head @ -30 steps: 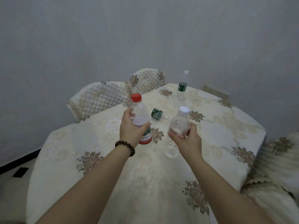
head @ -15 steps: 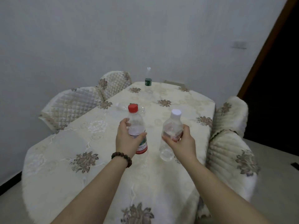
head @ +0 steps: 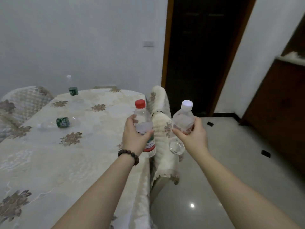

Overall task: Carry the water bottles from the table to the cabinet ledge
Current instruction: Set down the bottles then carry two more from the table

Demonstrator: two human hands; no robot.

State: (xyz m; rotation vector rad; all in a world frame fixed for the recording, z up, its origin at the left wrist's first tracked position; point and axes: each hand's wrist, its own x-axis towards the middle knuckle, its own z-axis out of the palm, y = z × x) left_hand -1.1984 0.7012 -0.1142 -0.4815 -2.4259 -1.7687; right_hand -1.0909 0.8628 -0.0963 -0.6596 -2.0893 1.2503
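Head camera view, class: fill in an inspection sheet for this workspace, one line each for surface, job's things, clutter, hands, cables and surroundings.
Surface: table under a cream floral cloth.
Job's things: red-capped bottle and white-capped bottle, both held upright off the table; one green-label bottle lying on its side on the table, another green-label bottle standing at the far edge.
Clutter: nothing seen.
Hands: left hand grips the red-capped bottle; right hand grips the white-capped one.
Cables: nothing seen.
Surroundings: covered chairs, dark doorway, wooden cabinet, glossy tiled floor.
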